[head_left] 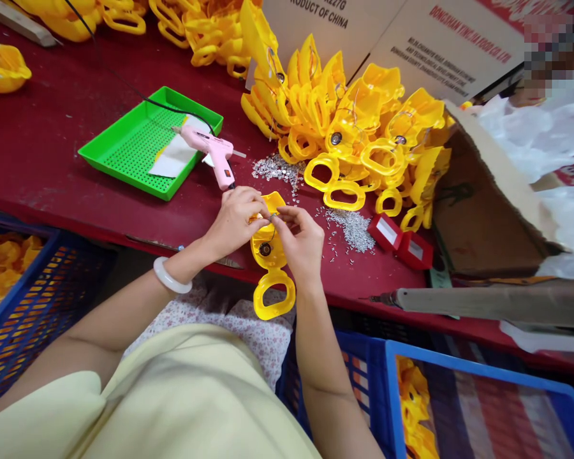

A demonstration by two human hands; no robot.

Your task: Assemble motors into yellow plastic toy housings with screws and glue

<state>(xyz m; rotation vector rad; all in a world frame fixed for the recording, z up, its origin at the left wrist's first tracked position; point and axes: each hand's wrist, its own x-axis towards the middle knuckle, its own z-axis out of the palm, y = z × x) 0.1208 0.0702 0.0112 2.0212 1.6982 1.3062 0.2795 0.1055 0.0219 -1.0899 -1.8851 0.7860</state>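
Note:
A yellow plastic part (272, 274) with a loop handle hangs at the front edge of the red table (52, 140), a small round component set in its middle. My left hand (236, 220), with a white bangle on the wrist, grips the part's upper left side. My right hand (302, 241) pinches at the part's top, fingers closed on it; what sits between the fingertips is too small to make out. A pink glue gun (213, 153) lies just beyond my left hand, its nozzle over the green tray (134, 143).
A heap of the same yellow parts (349, 127) lies behind my hands, with small silver pieces (351, 226) scattered on the table. Two red boxes (402, 241) sit to the right, beside a cardboard box (483, 210). Blue crates (478, 401) of yellow parts stand below.

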